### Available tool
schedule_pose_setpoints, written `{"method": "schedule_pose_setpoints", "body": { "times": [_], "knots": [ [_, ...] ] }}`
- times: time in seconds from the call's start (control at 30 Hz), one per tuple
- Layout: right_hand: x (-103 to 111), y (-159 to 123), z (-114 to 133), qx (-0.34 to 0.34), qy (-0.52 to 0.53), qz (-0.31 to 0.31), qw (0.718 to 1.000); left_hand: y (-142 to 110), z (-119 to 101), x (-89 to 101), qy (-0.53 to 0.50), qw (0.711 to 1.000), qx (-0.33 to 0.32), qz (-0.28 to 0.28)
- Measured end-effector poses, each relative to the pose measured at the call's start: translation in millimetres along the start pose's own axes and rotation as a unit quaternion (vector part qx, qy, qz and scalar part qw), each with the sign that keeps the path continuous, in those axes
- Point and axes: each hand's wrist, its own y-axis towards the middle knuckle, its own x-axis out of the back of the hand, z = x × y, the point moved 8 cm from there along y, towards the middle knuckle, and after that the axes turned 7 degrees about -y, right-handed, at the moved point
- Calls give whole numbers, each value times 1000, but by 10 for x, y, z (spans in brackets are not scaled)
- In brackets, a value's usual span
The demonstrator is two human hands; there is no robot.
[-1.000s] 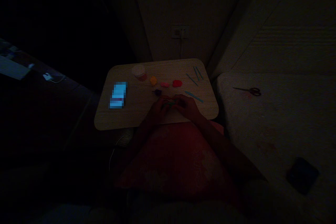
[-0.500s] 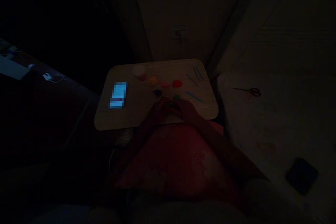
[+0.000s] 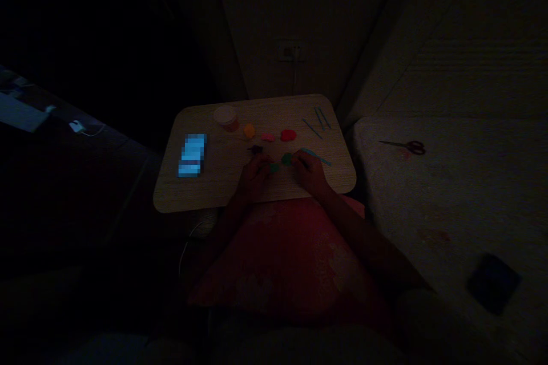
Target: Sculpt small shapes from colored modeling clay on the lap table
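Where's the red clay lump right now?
In the head view, the red clay lump sits on the tabletop, just right of the pink clay, left of the thin teal sticks and beyond the right hand.

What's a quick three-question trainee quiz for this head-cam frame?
1. True or false: the scissors lie on the wooden tabletop.
2. Which lump sits between the orange clay and the red clay? A pink clay; B green clay; C dark purple clay.
3. Which is nearer the teal stick: the left hand or the right hand?

Key: 1 false, they lie on the pale surface to the table's right; 2 A; 3 the right hand.
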Motion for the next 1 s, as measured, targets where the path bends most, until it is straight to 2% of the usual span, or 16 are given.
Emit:
{"method": "schedule_pose_setpoints", "body": {
  "times": [0.07,0.13,0.27,0.43,0.63,0.83,1.0],
  "knots": [
    [180,-4,-114,-46,29,-98,994,-4,-27,50,16,1000,-10,-23],
    [208,-9,-179,-72,60,-114,989,-4,-77,23,42,999,-25,-8],
    [-11,-17,-161,-77,104,-14,992,-8,-166,-132,75,993,-65,71],
    [-183,-71,-173,-106,180,41,977,-2,-134,-85,52,993,-83,60],
    [-347,-153,-114,-124,212,130,961,-48,-153,-80,64,992,-77,74],
    [-362,-172,41,-86,141,171,971,-38,-165,-204,107,984,-77,117],
    [-326,-149,229,5,43,202,979,-24,-231,-178,122,982,-91,109]
  ]
}}
